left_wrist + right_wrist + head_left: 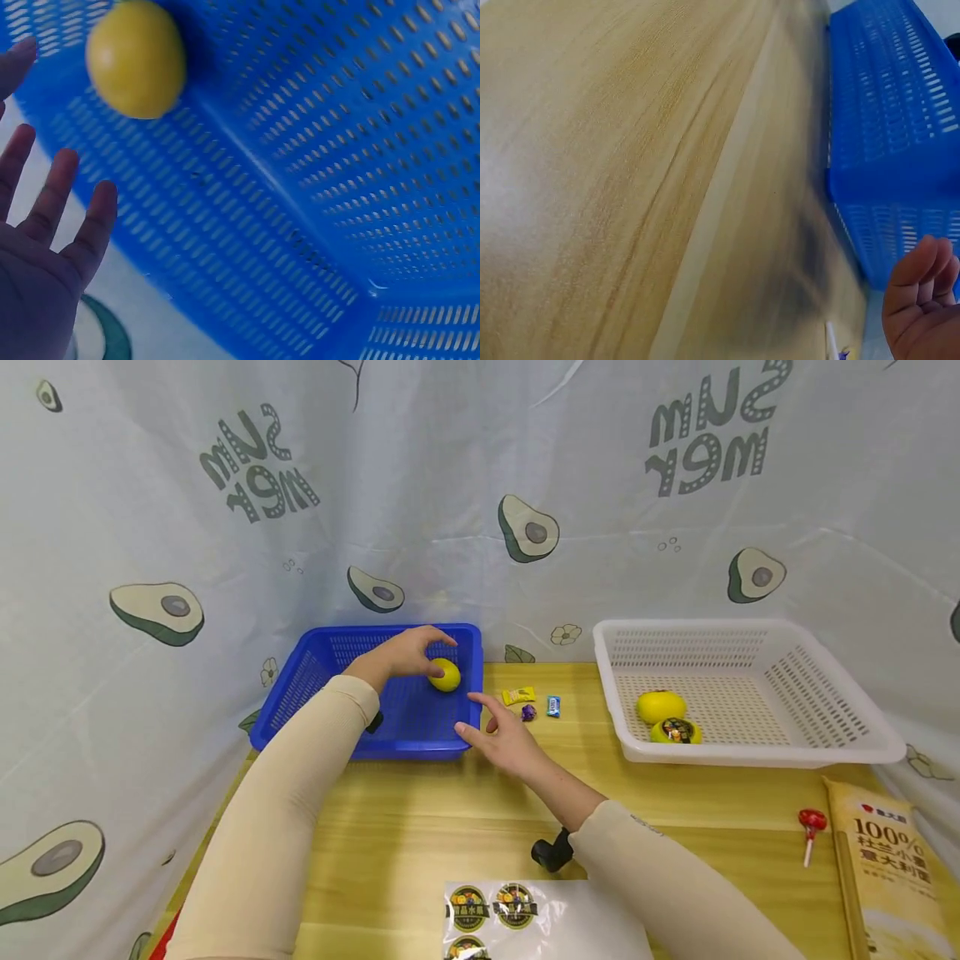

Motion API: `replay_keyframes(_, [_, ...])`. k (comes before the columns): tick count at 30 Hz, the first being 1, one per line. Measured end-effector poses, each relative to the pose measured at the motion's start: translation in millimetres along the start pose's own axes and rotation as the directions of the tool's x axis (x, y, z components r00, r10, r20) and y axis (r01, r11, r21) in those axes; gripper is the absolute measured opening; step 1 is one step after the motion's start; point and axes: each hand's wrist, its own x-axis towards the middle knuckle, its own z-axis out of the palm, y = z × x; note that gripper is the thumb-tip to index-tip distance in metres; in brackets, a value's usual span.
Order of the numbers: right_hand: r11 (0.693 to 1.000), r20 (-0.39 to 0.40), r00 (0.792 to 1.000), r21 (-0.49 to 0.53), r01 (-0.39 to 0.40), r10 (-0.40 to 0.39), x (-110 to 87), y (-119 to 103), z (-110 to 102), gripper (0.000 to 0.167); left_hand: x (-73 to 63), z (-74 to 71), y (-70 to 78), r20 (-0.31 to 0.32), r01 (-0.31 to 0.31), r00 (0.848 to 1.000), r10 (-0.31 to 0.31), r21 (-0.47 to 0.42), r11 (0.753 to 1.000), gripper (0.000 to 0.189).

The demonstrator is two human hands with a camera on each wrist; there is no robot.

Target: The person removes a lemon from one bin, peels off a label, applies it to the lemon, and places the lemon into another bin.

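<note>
A blue plastic basket (pixel 408 747) stands at the back left, with one yellow lemon (pixel 447 677) on its floor near the right wall. My left hand (pixel 403 656) hovers over the basket beside that lemon, fingers spread and holding nothing. In the left wrist view, the lemon (pixel 136 60) sits apart from the loosely extended fingers (pixel 52 199). Just outside the basket's front right corner is my right hand (pixel 508 743), thumb and forefinger parted, nothing between them. The right wrist view shows this hand (pixel 922 307) close to the basket's side (pixel 900 176).
A white basket (pixel 757 756) at the right holds two lemons, one bearing a dark round label (pixel 677 732). Between the baskets lie small wrapped sweets (pixel 519 696). A sticker sheet (pixel 555 927) is at the front; a red lollipop (pixel 812 822) and a pasta bag (pixel 888 860) lie right.
</note>
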Motion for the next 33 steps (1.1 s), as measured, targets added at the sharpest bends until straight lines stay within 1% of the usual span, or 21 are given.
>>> replay_keyframes(2, [0.999, 0.010, 1.000, 0.036, -0.021, 0.020, 1.6, 3, 2, 0.065, 6.3, 3.7, -5.5, 0.017, 0.029, 0.999, -0.029, -0.004, 1.000, 0.058])
replay_keyframes(5, [0.998, 0.009, 1.000, 0.067, -0.022, 0.021, 1.4, 5, 6, 0.064, 12.5, 9.1, -12.1, 0.041, 0.067, 0.997, -0.067, 0.003, 0.998, 0.059])
replay_keyframes(10, [0.997, 0.010, 1.000, 0.071, -0.012, 0.011, 1.6, 7, 10, 0.064, 17.4, 17.1, -20.7, 0.075, 0.110, 0.991, -0.111, 0.011, 0.994, 0.061])
replay_keyframes(17, [0.997, -0.002, 1.000, 0.081, -0.008, 0.008, 1.4, 9, 7, 0.063, 24.6, 24.2, -22.7, 0.078, 0.085, 0.993, -0.086, 0.020, 0.996, 0.060])
replay_keyframes(26, [0.997, -0.018, 1.000, 0.081, -0.009, 0.010, 0.6, 7, 7, 0.062, 29.1, 28.9, -19.9, 0.074, 0.095, 0.992, -0.097, 0.035, 0.995, 0.065])
replay_keyframes(33, [0.997, -0.023, 1.000, 0.073, -0.017, 0.019, -0.8, 7, 8, 0.060, 29.5, 35.3, -21.3, 0.066, 0.125, 0.990, -0.127, 0.030, 0.992, 0.062])
